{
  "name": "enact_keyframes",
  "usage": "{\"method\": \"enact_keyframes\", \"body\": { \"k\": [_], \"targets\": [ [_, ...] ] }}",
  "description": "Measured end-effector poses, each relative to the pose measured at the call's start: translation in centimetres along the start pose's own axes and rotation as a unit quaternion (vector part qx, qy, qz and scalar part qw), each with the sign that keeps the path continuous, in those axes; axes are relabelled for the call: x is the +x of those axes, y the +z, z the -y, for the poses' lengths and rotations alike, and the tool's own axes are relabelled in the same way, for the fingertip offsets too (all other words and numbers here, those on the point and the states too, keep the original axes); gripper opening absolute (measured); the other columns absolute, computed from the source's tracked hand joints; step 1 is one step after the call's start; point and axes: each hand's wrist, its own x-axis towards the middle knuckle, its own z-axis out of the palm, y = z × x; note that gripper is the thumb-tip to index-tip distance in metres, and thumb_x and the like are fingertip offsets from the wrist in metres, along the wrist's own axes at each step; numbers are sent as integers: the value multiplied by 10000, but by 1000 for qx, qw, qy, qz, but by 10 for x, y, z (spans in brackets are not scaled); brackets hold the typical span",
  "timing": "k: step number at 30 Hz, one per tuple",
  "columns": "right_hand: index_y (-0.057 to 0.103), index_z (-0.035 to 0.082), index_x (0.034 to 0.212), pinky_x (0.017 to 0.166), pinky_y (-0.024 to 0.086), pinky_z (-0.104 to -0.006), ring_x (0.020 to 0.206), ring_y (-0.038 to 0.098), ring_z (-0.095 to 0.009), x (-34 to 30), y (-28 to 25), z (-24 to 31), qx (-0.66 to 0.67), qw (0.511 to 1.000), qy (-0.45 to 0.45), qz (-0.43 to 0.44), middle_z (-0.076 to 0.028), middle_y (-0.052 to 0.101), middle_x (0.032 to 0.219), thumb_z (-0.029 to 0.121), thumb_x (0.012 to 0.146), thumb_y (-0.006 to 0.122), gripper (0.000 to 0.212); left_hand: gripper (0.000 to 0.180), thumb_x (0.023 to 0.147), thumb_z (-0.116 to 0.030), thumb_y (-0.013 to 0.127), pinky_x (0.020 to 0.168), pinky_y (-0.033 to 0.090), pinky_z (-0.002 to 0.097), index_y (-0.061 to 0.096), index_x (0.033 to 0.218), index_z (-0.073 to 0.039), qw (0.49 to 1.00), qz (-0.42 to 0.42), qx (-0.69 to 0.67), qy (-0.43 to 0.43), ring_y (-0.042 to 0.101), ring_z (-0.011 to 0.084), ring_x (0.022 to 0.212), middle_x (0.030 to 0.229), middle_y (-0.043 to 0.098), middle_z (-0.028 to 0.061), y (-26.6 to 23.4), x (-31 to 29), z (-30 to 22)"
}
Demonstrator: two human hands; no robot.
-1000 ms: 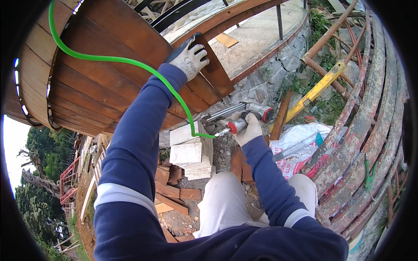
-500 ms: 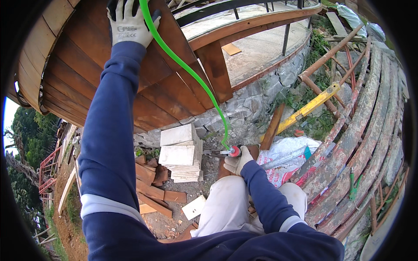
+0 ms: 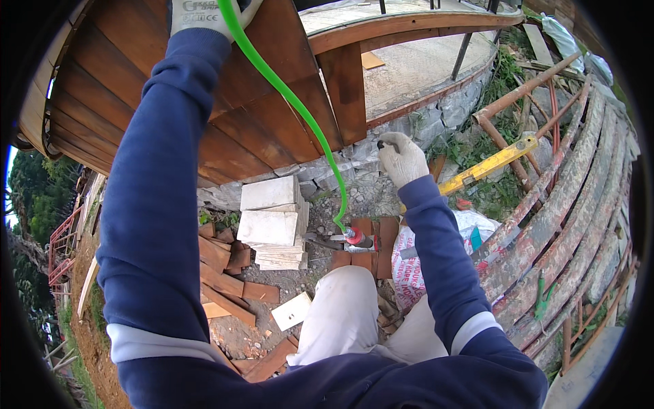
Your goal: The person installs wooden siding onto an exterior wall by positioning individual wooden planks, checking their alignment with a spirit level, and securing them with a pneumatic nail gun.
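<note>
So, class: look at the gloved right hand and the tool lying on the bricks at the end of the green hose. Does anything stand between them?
Nothing visible does. The right hand hangs above the tool, with only gravel ground showing between. The green hose runs alongside, up to the left hand.

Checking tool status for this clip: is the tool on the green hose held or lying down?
Lying down: the tool rests on bricks, apart from both gloved hands.
</note>
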Motion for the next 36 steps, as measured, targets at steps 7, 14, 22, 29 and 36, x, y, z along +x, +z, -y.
{"method": "enact_keyframes", "body": {
  "k": [7,14,22,29,36],
  "targets": [
    [515,-94,1336,696,619,-307,754,725,-206,121,12,116,209,966,67,137,-169,683,1109,162,906,640,516,654,778,-311,733,1201,199,617,550,1362,-81,997,-14,76,16,295,432,1427,1495,400,201,1,5,1],
    [576,-62,1249,526,594,-291,646,715,-207,146,27,96,169,983,20,72,-159,697,1048,155,923,641,397,636,801,-299,724,1204,210,599,548,1377,-93,998,-40,28,27,320,428,1416,1487,417,199,-4,7,3],
    [246,-131,1507,588,609,-292,648,719,-233,147,20,100,145,983,48,102,-203,655,1204,119,954,591,698,660,811,-282,716,1201,222,586,522,1419,-113,998,-55,24,37,326,420,1417,1496,415,197,-3,3,2],
    [440,-114,1389,709,616,-306,729,732,-237,141,4,89,143,981,42,124,-175,672,1104,138,939,577,534,674,808,-264,716,1202,215,586,508,1429,-106,997,-46,46,39,319,414,1423,1504,407,192,0,6,4],
    [615,-4,1178,694,562,-303,802,707,-187,71,-123,-39,205,967,131,-73,-98,697,956,166,942,602,292,670,907,-601,590,1183,233,609,458,1488,-294,994,-90,36,52,309,288,1478,1583,377,26,38,-4,48]
  ]
}}
